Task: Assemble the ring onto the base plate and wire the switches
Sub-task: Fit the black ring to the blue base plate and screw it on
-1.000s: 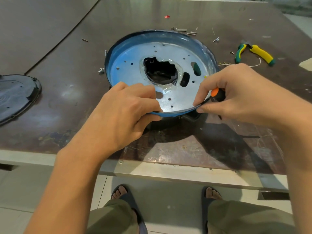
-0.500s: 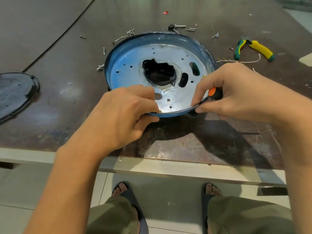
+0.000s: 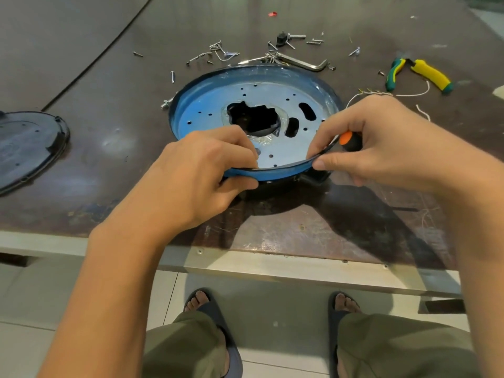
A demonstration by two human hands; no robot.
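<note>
Nearest in, a tiled floor point(image 3: 27, 296) and dark slippers point(image 3: 218, 336) are being shown under the table's pale metal front edge point(image 3: 272, 266), and there's a bare strip of dark tabletop point(image 3: 313, 227) between that edge and the work.

The black ring point(image 3: 283, 165) is being pinched onto the near rim of the blue-filmed base plate point(image 3: 218, 105) from both sides. It's being gripped by the left hand point(image 3: 196, 173), fingers curled over the rim and thumb underneath. On the other side it's being nipped between thumb and forefinger of the right hand point(image 3: 381, 143), with an orange-tipped screwdriver handle point(image 3: 347, 140) being held in the same curled fingers. The plate is being kept tilted, near rim lifted off the table.

A dark round cover point(image 3: 27, 143) is being left well apart on the left. Behind the plate, loose screws point(image 3: 218, 51) and a hex key point(image 3: 305, 64) are being crowded just beside its far rim, with yellow-green pliers point(image 3: 425, 75) off at far right.
</note>
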